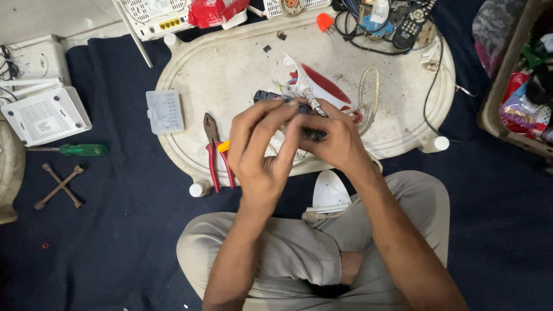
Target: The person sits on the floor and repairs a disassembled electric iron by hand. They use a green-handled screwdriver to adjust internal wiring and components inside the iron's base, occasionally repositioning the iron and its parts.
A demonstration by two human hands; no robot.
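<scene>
Both hands meet over the near edge of the low white oval surface (230,75); the left hand (259,152) has its fingers curled round a small dark part (314,134), and the right hand (337,138) pinches the same part from the other side, so each grip is closed on it; just behind lies a red and white iron (325,86) with its braided cord (368,92); a clear compartment box (165,111) sits at the left rim, its contents too small to tell; red-handled pliers (214,151) lie beside the left hand; a basket (521,86) at right holds bright packets.
</scene>
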